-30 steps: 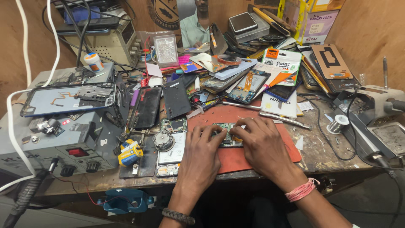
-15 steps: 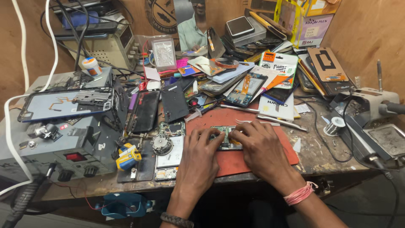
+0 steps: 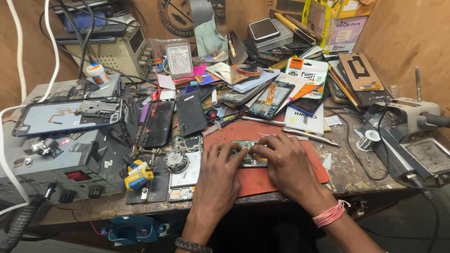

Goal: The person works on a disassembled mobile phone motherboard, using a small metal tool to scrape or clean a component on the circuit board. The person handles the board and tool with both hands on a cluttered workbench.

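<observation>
Pinching green circuit board point(image 3: 247, 158) on red mat point(image 3: 281, 175): left hand point(image 3: 220, 171) and right hand point(image 3: 287, 161), fingers clamped on it.

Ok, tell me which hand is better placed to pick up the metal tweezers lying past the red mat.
Right hand: the tweezers lie just beyond its knuckles at the red mat's far edge. The left hand sits farther away, across the circuit board.

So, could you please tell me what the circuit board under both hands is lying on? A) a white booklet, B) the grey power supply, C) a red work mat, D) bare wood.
C: the left hand and right hand pinch the small circuit board on the red work mat.
</observation>
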